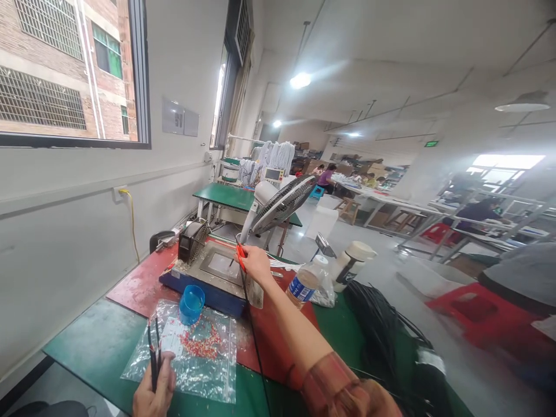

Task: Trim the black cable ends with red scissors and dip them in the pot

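My left hand is closed around a pair of black tweezers, whose tips point up and stand apart. Just right of it, a clear plastic bag lies under a scatter of tiny red and white pieces and a blue cup. My right hand reaches forward over a blue-based machine with a metal top plate. Its fingers grip a black cable near a bright orange-red part; the exact shape of that part is unclear. The cable trails down across the bench.
A small black blower sits on the machine's back left. Behind it stands a tilted fan. To the right are a water bottle, a pale flask and a bundle of black cables. Other people sit at tables farther away.
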The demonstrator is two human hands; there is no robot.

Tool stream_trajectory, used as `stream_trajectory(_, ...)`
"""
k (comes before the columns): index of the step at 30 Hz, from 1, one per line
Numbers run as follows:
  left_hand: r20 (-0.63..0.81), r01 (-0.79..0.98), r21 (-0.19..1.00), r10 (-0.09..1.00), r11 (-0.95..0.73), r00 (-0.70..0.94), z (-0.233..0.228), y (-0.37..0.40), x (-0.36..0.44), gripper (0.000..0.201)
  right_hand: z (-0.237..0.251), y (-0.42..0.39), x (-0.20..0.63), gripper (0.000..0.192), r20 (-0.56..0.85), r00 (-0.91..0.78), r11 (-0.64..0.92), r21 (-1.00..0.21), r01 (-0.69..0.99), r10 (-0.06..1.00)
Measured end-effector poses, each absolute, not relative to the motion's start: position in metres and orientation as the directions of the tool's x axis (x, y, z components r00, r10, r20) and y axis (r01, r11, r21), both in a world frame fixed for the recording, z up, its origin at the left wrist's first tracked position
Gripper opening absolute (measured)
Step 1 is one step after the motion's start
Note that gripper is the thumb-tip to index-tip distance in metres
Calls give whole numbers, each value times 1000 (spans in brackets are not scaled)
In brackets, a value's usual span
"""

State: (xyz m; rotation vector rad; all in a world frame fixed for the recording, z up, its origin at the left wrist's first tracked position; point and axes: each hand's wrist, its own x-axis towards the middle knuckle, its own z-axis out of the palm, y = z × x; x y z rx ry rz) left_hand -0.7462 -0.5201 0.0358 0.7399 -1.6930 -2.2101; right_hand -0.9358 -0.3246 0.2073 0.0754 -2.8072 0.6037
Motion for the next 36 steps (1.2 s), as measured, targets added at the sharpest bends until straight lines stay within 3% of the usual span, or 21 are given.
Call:
stream_trajectory(7,-268,-89,928,-484,-361,-833,33,-520,-747,60,200,-333,-941,18,223,-975,934,-350,-75,5)
stream_trajectory(12,-364,-180,904,-481,-387,-797,27,-527,-752,72,198,-336,-942,18,198,-980,941,-334,-61,7)
stream_trajectory(19,-368,-206,900,-415,-383,-832,19,-534,-751,76,196,-337,-942,18,184,-983,946,-320,-51,9)
stream_trajectory(30,-403,-205,873,-416,-443,-815,22,-534,-751,71,200,-338,-940,21,169,-986,950,-309,-44,9)
stream_trajectory(36,-377,-210,895,-416,-394,-827,24,-535,-750,70,201,-338,-940,20,170,-985,952,-303,-46,7)
